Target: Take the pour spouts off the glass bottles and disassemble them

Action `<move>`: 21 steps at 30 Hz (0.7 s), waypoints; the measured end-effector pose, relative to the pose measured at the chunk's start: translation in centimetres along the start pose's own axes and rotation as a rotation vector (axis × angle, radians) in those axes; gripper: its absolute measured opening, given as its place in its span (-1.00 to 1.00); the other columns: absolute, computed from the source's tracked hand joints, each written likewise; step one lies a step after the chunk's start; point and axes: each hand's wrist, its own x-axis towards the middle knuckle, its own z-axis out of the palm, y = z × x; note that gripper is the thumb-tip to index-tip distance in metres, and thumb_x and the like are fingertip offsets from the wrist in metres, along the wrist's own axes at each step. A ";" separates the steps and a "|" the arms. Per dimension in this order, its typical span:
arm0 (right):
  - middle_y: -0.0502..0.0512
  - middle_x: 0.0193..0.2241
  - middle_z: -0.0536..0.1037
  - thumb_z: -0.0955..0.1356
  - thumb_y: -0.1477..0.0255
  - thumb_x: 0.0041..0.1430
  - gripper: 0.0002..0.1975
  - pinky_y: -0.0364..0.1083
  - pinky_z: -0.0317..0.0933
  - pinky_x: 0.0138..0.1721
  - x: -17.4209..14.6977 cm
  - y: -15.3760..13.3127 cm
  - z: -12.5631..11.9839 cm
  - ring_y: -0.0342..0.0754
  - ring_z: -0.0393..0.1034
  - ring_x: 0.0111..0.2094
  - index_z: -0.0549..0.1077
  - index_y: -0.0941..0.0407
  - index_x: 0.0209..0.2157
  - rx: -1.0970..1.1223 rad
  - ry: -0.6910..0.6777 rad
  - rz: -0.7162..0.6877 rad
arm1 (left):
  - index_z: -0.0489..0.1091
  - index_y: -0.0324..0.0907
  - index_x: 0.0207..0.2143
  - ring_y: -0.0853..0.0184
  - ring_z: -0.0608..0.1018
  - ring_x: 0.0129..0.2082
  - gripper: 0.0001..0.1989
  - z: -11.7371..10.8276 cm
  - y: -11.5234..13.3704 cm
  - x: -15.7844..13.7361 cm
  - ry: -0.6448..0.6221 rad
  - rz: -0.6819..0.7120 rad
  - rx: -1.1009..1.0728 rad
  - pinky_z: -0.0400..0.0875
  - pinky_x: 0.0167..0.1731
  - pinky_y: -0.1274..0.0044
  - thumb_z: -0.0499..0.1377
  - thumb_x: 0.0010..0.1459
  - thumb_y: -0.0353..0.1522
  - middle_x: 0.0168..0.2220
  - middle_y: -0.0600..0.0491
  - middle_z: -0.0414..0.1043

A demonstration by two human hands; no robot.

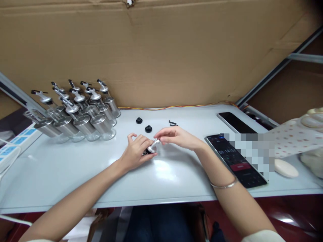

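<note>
I have the bare left hand [136, 149] closed around a small silver-coloured pourer head with a black base [153, 147], above the glossy pale-grey tabletop [181, 185]. The pourer head sits between the left thumb, which lies along its near side, and the bent fingers on its far side; one outer finger curls up clear of it. From my view the spout slants up and rightward out of that grasp, and its tip meets the fingertips of the bare right hand [175, 137]. The right thumb and forefinger are drawn close together there, but I cannot tell whether they pinch the tip or only touch it.

Just beyond the hands I see two round black stepped stoppers [148, 128] resting apart from each other, and some thin black angled pieces [173, 123] lying near the right knuckles. Well to the left I have a tight cluster of clear glass bottles with brushed-metal bands [82, 124], many topped with silver pourers and black flip caps. Near the right forearm lies a black-screened phone showing a running timer [227, 153].
</note>
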 end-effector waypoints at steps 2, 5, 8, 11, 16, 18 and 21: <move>0.01 -0.47 0.47 0.36 0.31 0.06 -0.80 -0.11 0.17 -0.28 0.0 -0.2 0.3 -0.15 0.30 -0.41 0.49 0.17 -0.38 0.017 -0.032 0.013 | 0.30 -0.20 -0.18 0.31 0.44 -0.30 -0.69 0.0 0.0 0.0 -0.004 0.001 0.000 -0.04 -0.14 0.36 0.02 0.25 -0.14 -0.32 0.04 0.47; -0.02 -0.52 0.41 0.32 0.29 0.11 -0.79 -0.11 0.12 -0.30 0.0 -0.1 0.5 -0.16 0.25 -0.44 0.43 0.17 -0.43 -0.018 -0.037 0.002 | 0.31 -0.20 -0.20 0.31 0.44 -0.29 -0.68 0.1 -0.1 0.0 -0.001 0.004 -0.001 -0.04 -0.13 0.35 0.00 0.26 -0.13 -0.32 0.04 0.47; -0.05 -0.53 0.35 0.25 0.28 0.20 -0.76 -0.12 0.08 -0.32 0.0 0.1 0.6 -0.17 0.18 -0.46 0.31 0.14 -0.46 -0.107 -0.061 -0.025 | 0.31 -0.21 -0.21 0.31 0.44 -0.28 -0.68 0.2 -0.1 0.0 0.006 -0.006 0.003 -0.05 -0.13 0.36 0.00 0.26 -0.13 -0.31 0.03 0.46; -0.06 -0.54 0.28 0.16 0.26 0.27 -0.71 -0.12 0.05 -0.36 0.0 0.1 0.9 -0.17 0.13 -0.48 0.22 0.12 -0.48 -0.143 -0.103 -0.011 | 0.31 -0.21 -0.22 0.32 0.44 -0.29 -0.69 0.2 -0.1 0.0 0.006 -0.015 0.001 -0.04 -0.13 0.36 0.00 0.26 -0.14 -0.31 0.04 0.46; -0.11 -0.61 0.13 0.11 0.30 0.28 -0.65 -0.13 -0.02 -0.45 0.1 -0.3 1.5 -0.20 0.00 -0.56 0.12 0.10 -0.57 -0.167 -0.068 0.028 | 0.31 -0.21 -0.25 0.33 0.43 -0.30 -0.67 0.3 0.1 0.0 0.012 -0.005 -0.006 -0.05 -0.13 0.37 -0.01 0.26 -0.12 -0.33 0.05 0.46; -0.12 -0.65 0.10 0.12 0.32 0.27 -0.62 -0.13 -0.06 -0.48 0.2 -0.5 1.7 -0.21 -0.04 -0.59 0.08 0.10 -0.62 -0.212 -0.024 0.051 | 0.30 -0.21 -0.26 0.33 0.43 -0.32 -0.67 0.3 0.3 0.1 0.020 0.004 0.000 -0.04 -0.14 0.37 -0.02 0.27 -0.12 -0.35 0.05 0.46; -0.14 -0.70 0.04 0.12 0.28 0.27 -0.57 -0.13 -0.11 -0.52 0.2 -0.6 1.9 -0.23 -0.11 -0.63 0.03 0.10 -0.67 -0.214 -0.003 0.075 | 0.30 -0.22 -0.28 0.34 0.44 -0.35 -0.67 0.3 0.5 0.2 0.057 0.036 0.028 -0.03 -0.16 0.38 -0.04 0.28 -0.13 -0.39 0.07 0.46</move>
